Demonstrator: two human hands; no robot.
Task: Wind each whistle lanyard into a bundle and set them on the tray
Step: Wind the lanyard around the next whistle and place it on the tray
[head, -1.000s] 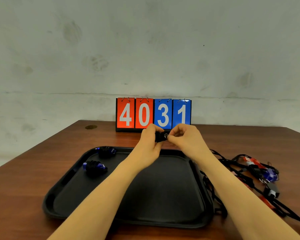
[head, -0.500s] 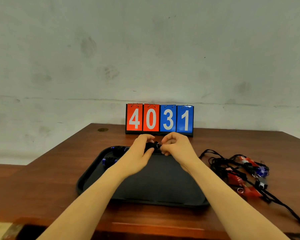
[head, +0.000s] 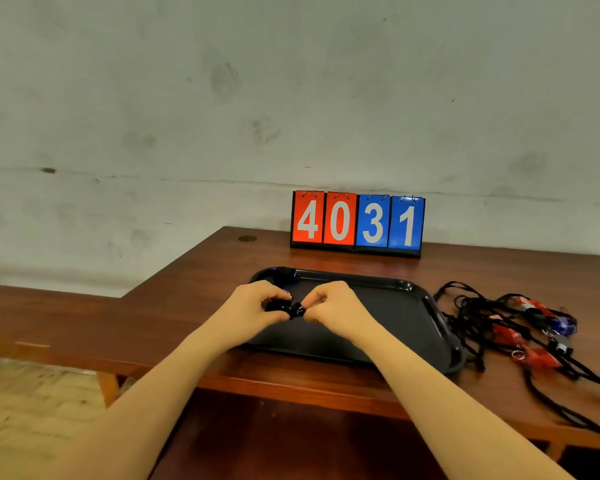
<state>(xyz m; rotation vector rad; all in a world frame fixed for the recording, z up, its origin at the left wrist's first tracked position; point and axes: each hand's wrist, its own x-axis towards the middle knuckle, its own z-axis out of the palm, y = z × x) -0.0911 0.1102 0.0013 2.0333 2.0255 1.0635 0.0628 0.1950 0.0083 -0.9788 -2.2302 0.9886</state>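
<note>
A small black wound whistle bundle [head: 286, 308] sits between my two hands, low over the left part of the black tray [head: 409, 306]. My left hand [head: 253, 308] grips its left side with curled fingers. My right hand [head: 326, 306] pinches its right end. One wound blue-and-black bundle [head: 286, 274] lies in the tray's far left corner; another is mostly hidden behind my left hand. A tangle of loose black lanyards with red, blue and grey whistles [head: 527, 327] lies on the table right of the tray.
A flip scoreboard reading 4031 [head: 357, 223] stands at the table's back edge against the wall. The wooden table's [head: 194, 285] front edge runs just below the tray, and its left edge is near my left arm. Floor shows lower left.
My hands have come down with the bundle from in front of the scoreboard to low over the tray's left part. The view has swung left and back, so the tray now appears further right.
</note>
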